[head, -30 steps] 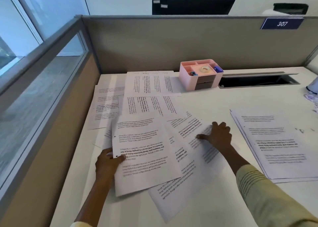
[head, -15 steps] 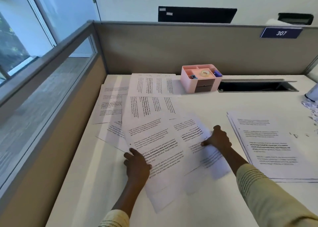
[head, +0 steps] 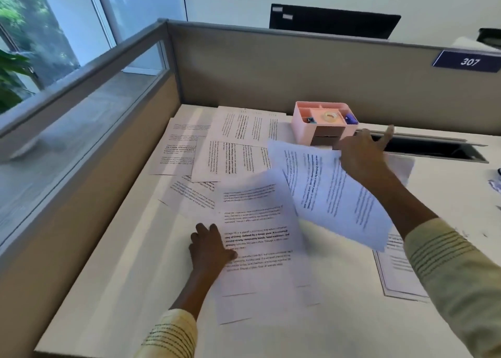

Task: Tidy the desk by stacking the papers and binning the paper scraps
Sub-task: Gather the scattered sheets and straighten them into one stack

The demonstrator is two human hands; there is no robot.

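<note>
Printed sheets lie scattered over the left half of the white desk [head: 113,290]. My left hand [head: 210,249] rests on the left edge of a small pile of sheets [head: 260,249] near me, thumb on the paper. My right hand [head: 360,157] holds a lifted sheet [head: 330,195] in the air above the desk, tilted, with one finger sticking out. More loose sheets [head: 244,140] lie further back near the partition corner. A neat stack of papers [head: 398,273] sits at the right, mostly hidden by my right arm. Paper scraps [head: 494,185] show at the far right edge.
A pink desk organiser [head: 322,124] with tape and clips stands at the back centre. Right of it is a long cable slot [head: 433,151] in the desk. Cubicle partitions [head: 271,70] close the back and left sides. A blue sign reads 307 [head: 467,62].
My right hand has picked a sheet off the pile and raised it toward the back right. My left hand stays on the pile's left edge. The camera has come closer.
</note>
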